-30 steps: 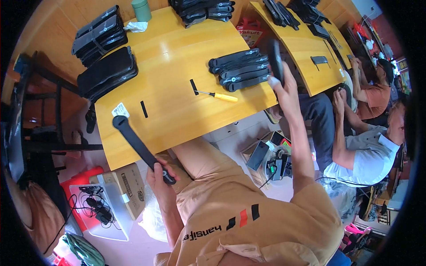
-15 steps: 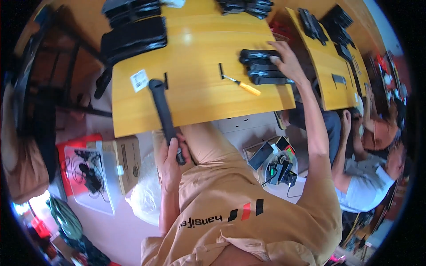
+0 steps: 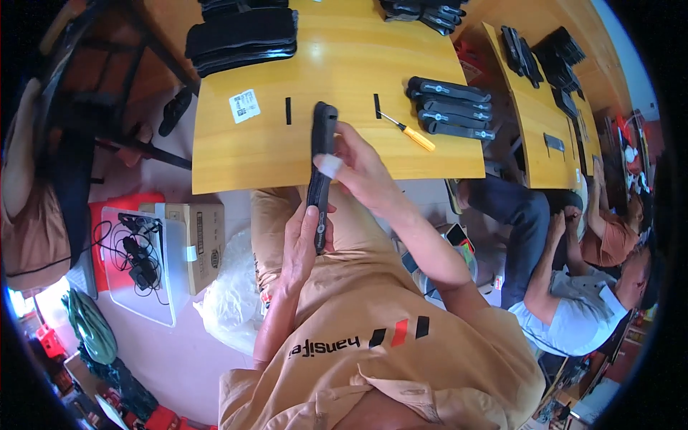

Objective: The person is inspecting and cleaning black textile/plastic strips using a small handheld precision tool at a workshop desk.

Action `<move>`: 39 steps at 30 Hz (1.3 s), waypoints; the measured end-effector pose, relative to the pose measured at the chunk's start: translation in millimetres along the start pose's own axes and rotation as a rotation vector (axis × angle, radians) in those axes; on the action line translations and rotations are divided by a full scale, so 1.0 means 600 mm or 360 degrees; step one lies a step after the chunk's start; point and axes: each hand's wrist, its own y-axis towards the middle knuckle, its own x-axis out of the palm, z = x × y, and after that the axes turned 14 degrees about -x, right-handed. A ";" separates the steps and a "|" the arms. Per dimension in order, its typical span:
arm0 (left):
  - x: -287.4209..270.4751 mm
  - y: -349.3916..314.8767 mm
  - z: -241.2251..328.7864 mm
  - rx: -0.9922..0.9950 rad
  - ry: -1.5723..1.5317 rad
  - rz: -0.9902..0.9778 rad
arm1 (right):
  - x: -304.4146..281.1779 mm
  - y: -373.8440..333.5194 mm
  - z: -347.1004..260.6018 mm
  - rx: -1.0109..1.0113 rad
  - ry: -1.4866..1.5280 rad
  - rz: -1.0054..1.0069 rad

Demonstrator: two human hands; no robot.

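Note:
A long black folded strap with pale print near its lower end stands nearly upright over the table's front edge. My left hand grips its lower end above my lap. Higher up, my right hand closes on its middle, with a white wrap around the thumb. Several similar black straps lie in a row at the right of the yellow table. Beside them is a screwdriver with a yellow handle, its tip close to a dark slot in the tabletop.
Black padded pieces are stacked at the back left, near a white label. Left of my legs stand a clear bin with cables and a cardboard box. Other people sit at the right by a second table.
My right hand has left the row of straps and come over to the held strap. My left hand has shifted right, bringing that strap more upright.

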 end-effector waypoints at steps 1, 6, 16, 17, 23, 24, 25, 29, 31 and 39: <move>0.003 -0.002 -0.001 -0.0021 -0.0016 -0.0043 | 0.002 0.003 0.003 -0.0012 0.0150 0.0033; -0.008 -0.005 -0.008 -0.0065 -0.0108 -0.0435 | -0.018 -0.001 -0.001 0.0194 0.0082 -0.0155; -0.043 0.003 0.003 0.0058 -0.0795 -0.0364 | -0.161 -0.045 0.051 -0.0511 -0.2296 0.0148; -0.042 0.004 0.006 0.0093 -0.0750 -0.0342 | -0.166 -0.048 0.060 -0.0563 -0.2394 0.0073; -0.028 0.003 0.014 0.0086 -0.0781 -0.0404 | -0.179 -0.047 0.089 -0.0603 -0.2454 0.0039; -0.024 0.003 0.016 0.0088 -0.0786 -0.0382 | -0.181 -0.047 0.093 -0.0619 -0.2380 0.0061; -0.019 0.007 0.020 0.0050 -0.0858 -0.0388 | -0.184 -0.050 0.093 -0.0623 -0.2363 0.0042; -0.015 0.022 0.021 0.0030 -0.0796 -0.0320 | -0.167 -0.069 0.073 -0.0676 -0.2104 0.0245; -0.016 0.024 0.021 0.0037 -0.0899 -0.0318 | -0.144 -0.086 0.043 -0.0396 -0.1516 0.0296; -0.006 0.030 0.026 0.0196 -0.0848 -0.0119 | -0.019 -0.124 -0.049 0.0090 -0.0452 -0.0216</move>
